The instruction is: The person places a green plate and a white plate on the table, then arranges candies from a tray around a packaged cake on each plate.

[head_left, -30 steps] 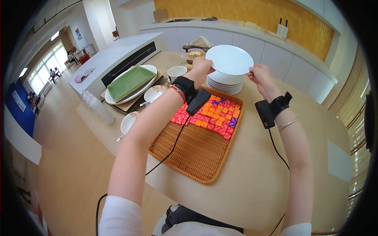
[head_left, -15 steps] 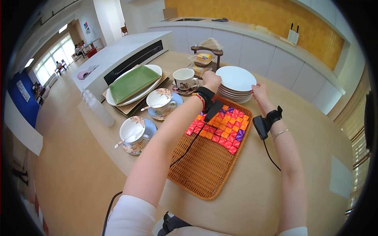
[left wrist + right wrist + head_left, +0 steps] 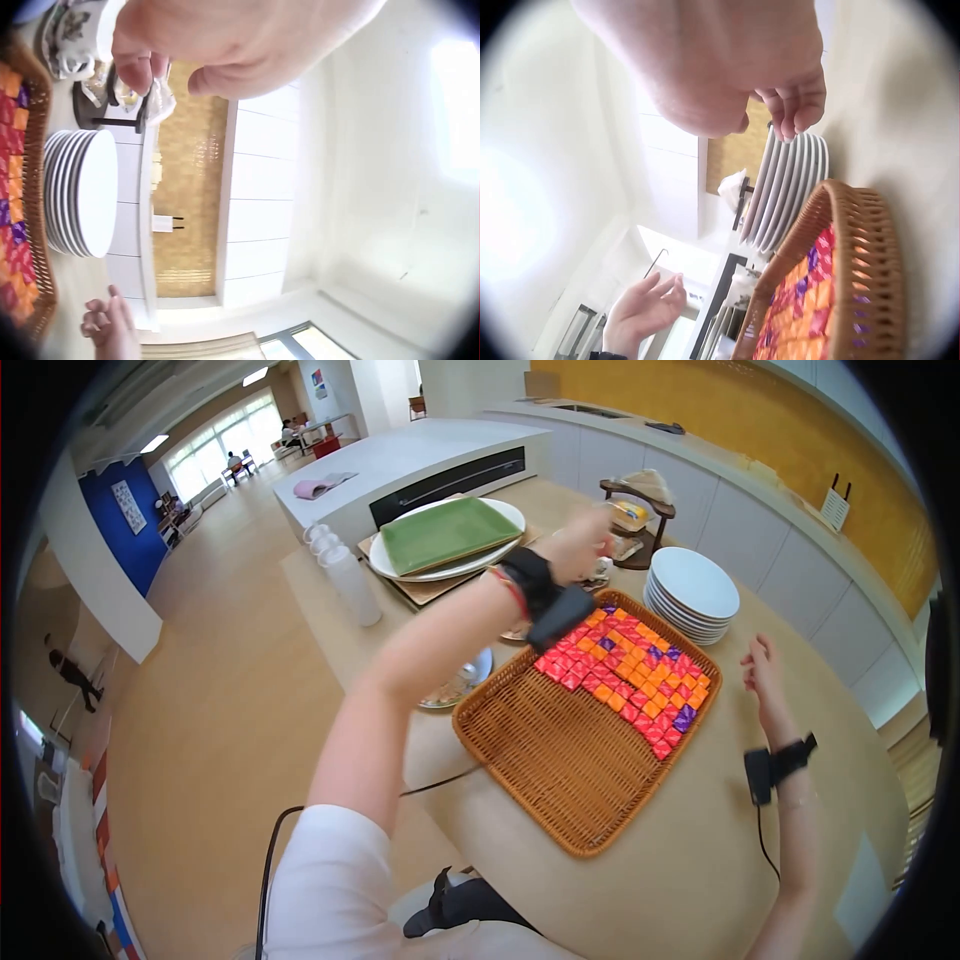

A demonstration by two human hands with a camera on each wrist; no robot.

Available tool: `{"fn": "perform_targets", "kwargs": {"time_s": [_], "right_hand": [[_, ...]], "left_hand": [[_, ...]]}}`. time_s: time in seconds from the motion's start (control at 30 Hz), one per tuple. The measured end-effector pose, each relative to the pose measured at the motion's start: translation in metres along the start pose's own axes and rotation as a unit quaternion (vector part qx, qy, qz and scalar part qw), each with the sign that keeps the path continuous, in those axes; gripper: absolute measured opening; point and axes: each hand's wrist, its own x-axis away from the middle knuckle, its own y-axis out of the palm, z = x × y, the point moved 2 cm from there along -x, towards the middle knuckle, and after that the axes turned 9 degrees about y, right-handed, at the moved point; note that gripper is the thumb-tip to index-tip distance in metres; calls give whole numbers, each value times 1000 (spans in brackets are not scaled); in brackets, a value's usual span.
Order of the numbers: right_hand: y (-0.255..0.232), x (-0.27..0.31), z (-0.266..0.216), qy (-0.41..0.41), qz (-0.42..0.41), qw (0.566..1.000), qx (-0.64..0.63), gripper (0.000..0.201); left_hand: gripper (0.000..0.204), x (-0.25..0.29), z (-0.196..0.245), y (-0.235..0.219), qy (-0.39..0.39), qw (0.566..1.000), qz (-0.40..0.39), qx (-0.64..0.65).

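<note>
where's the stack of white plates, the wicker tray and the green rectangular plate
Stack of white plates (image 3: 692, 590): head view, top plate's face
Wicker tray (image 3: 565, 755): head view, bare woven floor
Green rectangular plate (image 3: 450, 535): head view, upper face

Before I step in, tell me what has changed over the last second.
The top plate, held up earlier, is down on the stack and released. The left hand has drawn away left, the right hand away right. The wicker basket, its wrapped pieces and the green dish stayed put.

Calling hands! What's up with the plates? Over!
Left hand empty. Right hand empty. White plates stacked, neither hand touching. Basket close beside, seemingly not in right hand's way.
</note>
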Motion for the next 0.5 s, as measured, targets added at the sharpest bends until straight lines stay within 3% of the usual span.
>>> {"fn": "perform_targets", "kwargs": {"time_s": [0.07,0.13,0.17,0.23,0.3,0.37,0.4,0.47,0.5], "right_hand": [[-22,29,23,28,-6,1000,9,54],[-39,57,46,57,-7,998,12,51],[-45,72,56,71,-6,997,8,49],[-53,87,82,85,-3,996,-12,46],[-63,83,111,61,-12,995,-76,40],[-61,89,108,57,-12,994,-94,39],[-60,91,105,51,-9,992,-112,39],[-57,94,105,40,-4,993,-111,39],[-56,96,104,30,2,993,-110,39]], "left_hand": [[15,12,24,-60,15,989,34,140],[16,30,69,-111,-55,966,166,191],[20,40,80,-135,-63,956,191,213],[14,55,86,-183,-71,950,265,145],[14,57,55,-264,-93,953,267,112],[14,68,18,-314,-111,954,268,79],[18,77,5,-323,-81,979,182,49],[21,95,2,-315,-49,994,92,18],[25,102,6,-308,64,940,32,-332]]}}
